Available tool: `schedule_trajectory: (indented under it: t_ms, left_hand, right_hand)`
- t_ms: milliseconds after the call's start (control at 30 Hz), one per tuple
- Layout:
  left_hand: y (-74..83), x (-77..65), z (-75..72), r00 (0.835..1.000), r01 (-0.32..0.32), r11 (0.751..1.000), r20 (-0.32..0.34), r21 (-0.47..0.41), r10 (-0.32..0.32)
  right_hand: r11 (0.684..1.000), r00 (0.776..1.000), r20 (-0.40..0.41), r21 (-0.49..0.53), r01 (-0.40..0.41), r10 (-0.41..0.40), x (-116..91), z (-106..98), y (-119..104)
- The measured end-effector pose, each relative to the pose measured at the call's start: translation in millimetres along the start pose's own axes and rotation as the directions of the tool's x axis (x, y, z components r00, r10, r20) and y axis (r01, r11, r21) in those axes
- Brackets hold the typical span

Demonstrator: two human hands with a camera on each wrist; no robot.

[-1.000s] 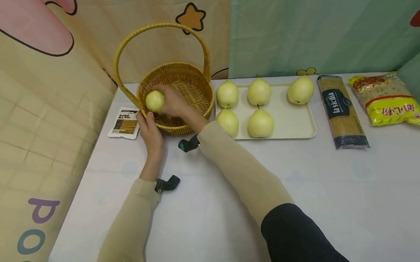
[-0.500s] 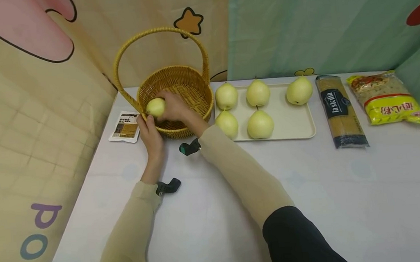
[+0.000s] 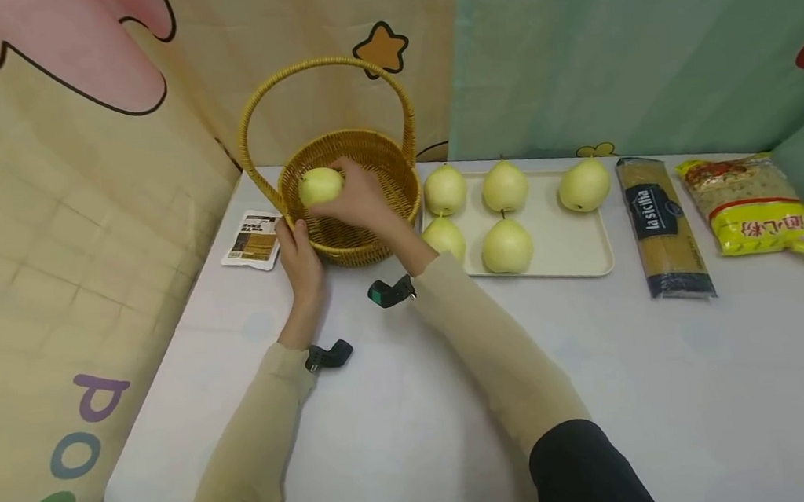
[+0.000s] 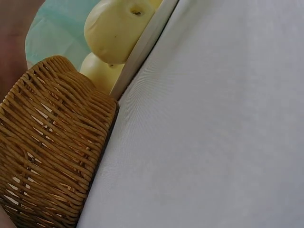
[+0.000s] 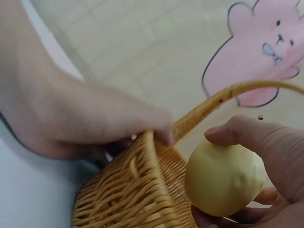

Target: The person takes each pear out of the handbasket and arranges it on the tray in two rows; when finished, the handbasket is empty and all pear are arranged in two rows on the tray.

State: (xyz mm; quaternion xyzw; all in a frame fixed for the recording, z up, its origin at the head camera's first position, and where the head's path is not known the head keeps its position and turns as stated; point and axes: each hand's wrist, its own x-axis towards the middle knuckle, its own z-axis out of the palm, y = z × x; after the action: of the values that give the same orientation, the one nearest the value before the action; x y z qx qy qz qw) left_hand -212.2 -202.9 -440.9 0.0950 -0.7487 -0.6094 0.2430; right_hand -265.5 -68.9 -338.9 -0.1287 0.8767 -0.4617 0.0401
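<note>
My right hand point(image 3: 358, 197) holds a pale yellow-green pear point(image 3: 320, 186) over the left part of a round wicker basket point(image 3: 385, 175). In the right wrist view the thumb lies on one side of that pear point(image 5: 223, 178) and fingers on the other. My left hand point(image 3: 301, 259) grips the basket's front-left rim, near the foot of its tall arched handle; part of this grip is hidden. Woven basket wall point(image 4: 52, 142) fills the left of the left wrist view. To the right, a cream tray point(image 3: 572, 249) bears several similar pears point(image 3: 507, 247).
A white printed pouch point(image 3: 254, 240) lies left of the basket. Right of the tray are a long pack of noodles point(image 3: 664, 230) and a yellow-and-clear bag point(image 3: 758, 207). A printed curtain point(image 3: 613, 45) hangs behind the white-covered table point(image 3: 416, 431).
My right hand has lifted the pear a little and moved it slightly right relative to the basket. My left hand stays on the rim. The head view has shifted slightly.
</note>
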Motion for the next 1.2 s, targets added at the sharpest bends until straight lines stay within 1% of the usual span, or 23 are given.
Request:
schedule_trajectory:
  t_ms: [133,200,267,400,467,600,733,867,1033,1200]
  left_hand:
    - [1.6,-1.3,0.7,1.0,0.001,1.0,0.002,-0.025,-0.001]
    - [2.0,-2.5,0.2,1.0,0.003,0.999,0.004,-0.033,-0.003]
    - [2.1,-3.1,0.0,1.0,0.003,0.999,0.008,-0.032,-0.003]
    - [1.7,-4.3,-0.4,1.0,0.005,1.0,0.017,-0.014,-0.004]
    - [1.6,-4.2,-0.9,1.0,0.005,1.0,0.021,-0.013,-0.005]
    - [1.9,-3.4,-2.0,1.0,0.013,1.0,0.019,-0.02,-0.012]
    - [1.7,-3.5,-1.8,0.999,0.025,0.999,0.028,-0.033,-0.024]
    - [0.6,-3.2,-1.6,0.999,0.026,0.999,0.045,-0.042,-0.024]
    - [0.7,-2.6,-1.3,0.999,0.02,0.999,0.051,-0.033,-0.019]
    - [1.4,-2.4,-1.8,0.999,0.018,0.999,0.052,-0.047,-0.015]
  right_hand:
    - [0.999,1.0,-0.013,0.024,0.025,-0.025,-22,-16,-8]
    - [0.999,0.999,-0.032,0.044,0.033,-0.031,-35,-24,-10]
    - [0.997,0.997,-0.063,0.067,0.046,-0.042,-47,-32,-10]
    - [0.995,0.993,-0.106,0.079,0.067,-0.058,-69,-47,-6]
    - [0.993,0.991,-0.11,0.081,0.081,-0.071,-77,-54,-3]
    - [0.989,0.991,-0.092,0.097,0.11,-0.101,-91,-67,1]
    - [0.987,0.991,-0.065,0.108,0.121,-0.114,-106,-81,12]
    - [0.986,0.995,-0.059,0.143,0.091,-0.083,-121,-96,27]
    - [0.975,0.995,-0.094,0.213,0.055,-0.035,-139,-117,45]
    - [0.97,0.988,-0.15,0.234,0.064,-0.029,-151,-136,66]
